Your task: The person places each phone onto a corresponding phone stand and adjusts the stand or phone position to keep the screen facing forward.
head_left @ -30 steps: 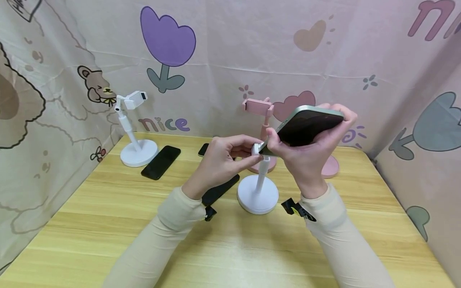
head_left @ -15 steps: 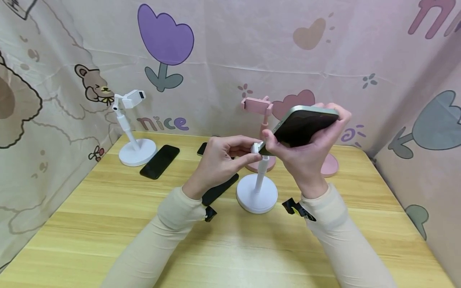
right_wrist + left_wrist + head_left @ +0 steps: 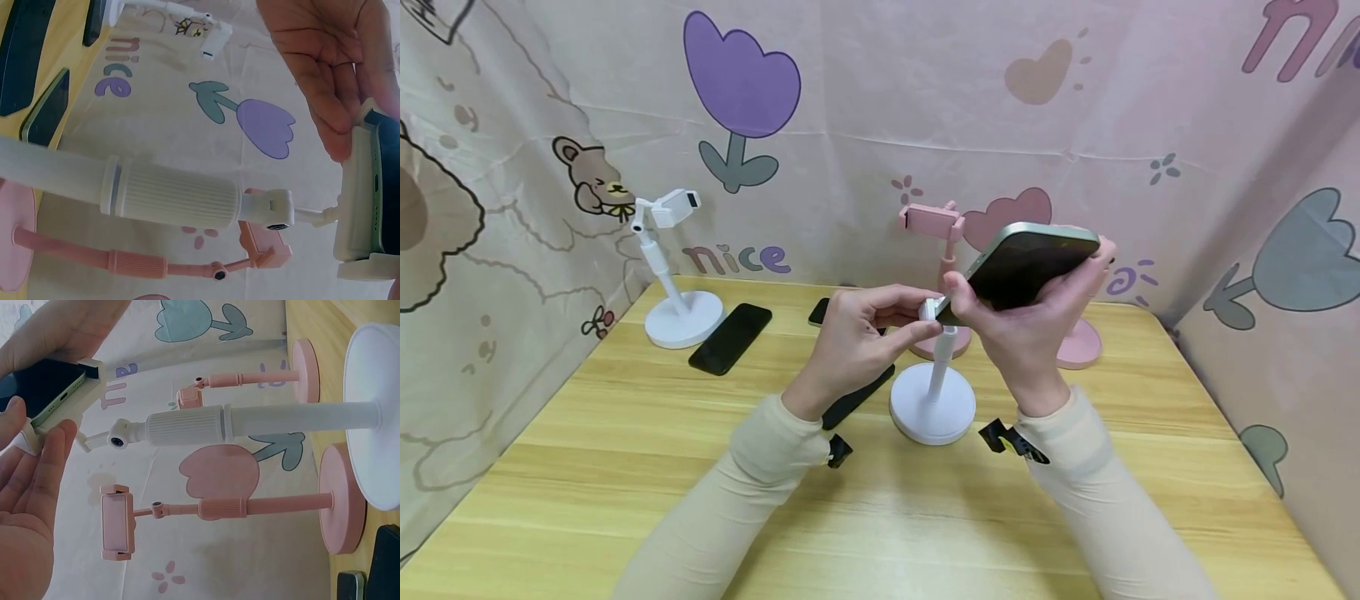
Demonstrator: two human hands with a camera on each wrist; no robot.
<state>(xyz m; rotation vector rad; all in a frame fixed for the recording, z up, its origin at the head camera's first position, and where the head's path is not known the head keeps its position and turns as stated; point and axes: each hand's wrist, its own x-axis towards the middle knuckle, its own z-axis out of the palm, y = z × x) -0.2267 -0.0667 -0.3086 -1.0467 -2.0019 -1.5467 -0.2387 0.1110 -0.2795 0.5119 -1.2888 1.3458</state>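
My right hand (image 3: 1037, 325) grips a phone (image 3: 1030, 262) with a pale green edge and dark screen, thumb along its near side. It sits tilted above the white phone stand (image 3: 934, 404). Thumb and fingers of my left hand (image 3: 850, 333) pinch the white clamp (image 3: 929, 309) at the stand's top, right at the phone's left end. In the right wrist view the white holder (image 3: 356, 194) lies along the phone's back, with its lips at both ends of the phone. The stand's ribbed neck (image 3: 184, 425) is upright on its round base.
A second white stand (image 3: 684, 320) is at the back left, beside a black phone (image 3: 730, 339). Another dark phone (image 3: 859, 396) lies under my left wrist, a smaller-looking one (image 3: 819, 312) behind that hand. Pink stands (image 3: 934, 222) (image 3: 340, 499) rise behind, before a patterned curtain.
The right hand and phone have shifted slightly left and tilted a little, with fewer of its fingertips showing over the phone's far edge. The left hand keeps its pinch on the clamp.
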